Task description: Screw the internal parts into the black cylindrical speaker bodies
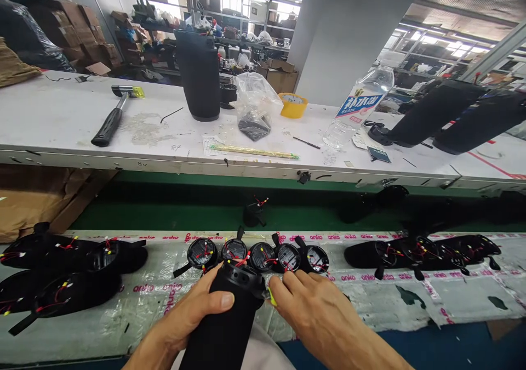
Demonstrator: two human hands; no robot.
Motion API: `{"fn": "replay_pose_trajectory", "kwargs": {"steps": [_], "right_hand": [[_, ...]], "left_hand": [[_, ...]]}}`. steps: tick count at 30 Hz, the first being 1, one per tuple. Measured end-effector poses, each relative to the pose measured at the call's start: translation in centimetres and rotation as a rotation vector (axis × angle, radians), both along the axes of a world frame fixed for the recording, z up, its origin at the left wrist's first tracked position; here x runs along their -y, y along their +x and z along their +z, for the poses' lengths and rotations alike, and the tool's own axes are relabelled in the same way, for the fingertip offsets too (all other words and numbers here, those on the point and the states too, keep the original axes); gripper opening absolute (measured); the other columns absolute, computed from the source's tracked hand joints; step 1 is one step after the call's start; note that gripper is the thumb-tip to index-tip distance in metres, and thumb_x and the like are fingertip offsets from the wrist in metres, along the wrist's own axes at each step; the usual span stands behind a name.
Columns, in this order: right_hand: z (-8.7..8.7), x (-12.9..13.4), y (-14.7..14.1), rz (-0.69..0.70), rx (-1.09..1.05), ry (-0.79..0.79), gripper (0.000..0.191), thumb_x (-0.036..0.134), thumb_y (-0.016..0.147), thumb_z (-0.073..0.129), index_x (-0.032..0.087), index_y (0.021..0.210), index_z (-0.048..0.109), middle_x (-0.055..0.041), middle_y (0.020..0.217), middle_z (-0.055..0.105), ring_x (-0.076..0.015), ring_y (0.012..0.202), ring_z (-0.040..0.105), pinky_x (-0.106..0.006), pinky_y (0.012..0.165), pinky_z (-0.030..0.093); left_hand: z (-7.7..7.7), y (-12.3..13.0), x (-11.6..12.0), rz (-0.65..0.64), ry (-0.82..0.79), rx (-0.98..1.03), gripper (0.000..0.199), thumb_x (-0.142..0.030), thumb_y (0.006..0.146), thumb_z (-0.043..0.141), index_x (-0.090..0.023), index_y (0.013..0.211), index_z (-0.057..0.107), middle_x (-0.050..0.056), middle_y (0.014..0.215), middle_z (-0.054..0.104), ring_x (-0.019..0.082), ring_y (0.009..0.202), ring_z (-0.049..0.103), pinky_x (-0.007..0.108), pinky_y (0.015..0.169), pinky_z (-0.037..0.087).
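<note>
My left hand (pixel 193 309) is closed around a black cylindrical housing (pixel 224 326), thumb laid across its side, its perforated upper end pointing away from me. My right hand (pixel 324 315) sits just beside that upper end, fingers bent, with a small yellow part (pixel 272 297) at the fingertips; I cannot tell whether this hand grips it. Directly ahead, close to the housing, five round black wired units (pixel 262 256) with red and yellow leads lie in a row on the near table (pixel 370 299). That table is covered with clear plastic sheeting and printed "anko" tape (pixel 316 237). Longer wired black housings (pixel 61 271) lie in groups to my left and right. Beyond a green belt (pixel 205 192), the far table (pixel 53 107) carries a rubber-gripped hammer (pixel 117 115), an upright black housing (pixel 199 74), a clear plastic bag (pixel 255 107), a yellow tape roll (pixel 292 105) and a plastic bottle (pixel 359 107).
</note>
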State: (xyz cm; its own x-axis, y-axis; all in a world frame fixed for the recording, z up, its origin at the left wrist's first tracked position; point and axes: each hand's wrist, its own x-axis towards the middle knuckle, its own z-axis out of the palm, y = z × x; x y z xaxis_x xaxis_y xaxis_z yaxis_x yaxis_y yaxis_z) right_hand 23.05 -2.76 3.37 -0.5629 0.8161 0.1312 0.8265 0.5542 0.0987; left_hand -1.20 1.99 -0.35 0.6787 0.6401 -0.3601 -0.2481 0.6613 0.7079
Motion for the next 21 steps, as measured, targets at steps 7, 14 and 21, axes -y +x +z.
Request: {"fn": "replay_pose_trajectory", "kwargs": {"steps": [7, 14, 21], "right_hand": [[1.0, -0.4, 0.6, 0.053, 0.128, 0.006, 0.038, 0.006, 0.076, 0.064, 0.02, 0.109, 0.053, 0.0007, 0.083, 0.058, -0.0215, 0.068, 0.056, -0.038, 0.059, 0.036], [1.8, -0.2, 0.4, 0.056, 0.265, 0.002, 0.035, 0.007, 0.077, 0.063, 0.019, 0.109, 0.053, -0.0009, 0.08, 0.057, -0.0226, 0.064, 0.058, -0.037, 0.052, 0.037], [-0.2, -0.2, 0.0, 0.028, 0.183, -0.047, 0.035, 0.004, 0.075, 0.065, 0.019, 0.104, 0.052, -0.001, 0.078, 0.061, -0.0222, 0.06, 0.059, -0.036, 0.051, 0.038]], "left_hand": [[-0.3, 0.0, -0.4, -0.054, -0.018, -0.008, 0.066, -0.041, 0.078, 0.079, -0.022, 0.138, 0.06, 0.009, 0.118, 0.077, 0.031, 0.103, 0.071, 0.037, 0.085, 0.051], [0.3, 0.1, -0.6, -0.062, 0.042, -0.124, 0.07, -0.042, 0.076, 0.08, -0.022, 0.14, 0.057, 0.009, 0.126, 0.075, 0.035, 0.112, 0.068, 0.043, 0.098, 0.049], [0.4, 0.5, -0.2, 0.006, 0.232, -0.235, 0.069, -0.046, 0.075, 0.082, -0.024, 0.136, 0.058, 0.008, 0.127, 0.073, 0.037, 0.118, 0.064, 0.049, 0.105, 0.046]]}}
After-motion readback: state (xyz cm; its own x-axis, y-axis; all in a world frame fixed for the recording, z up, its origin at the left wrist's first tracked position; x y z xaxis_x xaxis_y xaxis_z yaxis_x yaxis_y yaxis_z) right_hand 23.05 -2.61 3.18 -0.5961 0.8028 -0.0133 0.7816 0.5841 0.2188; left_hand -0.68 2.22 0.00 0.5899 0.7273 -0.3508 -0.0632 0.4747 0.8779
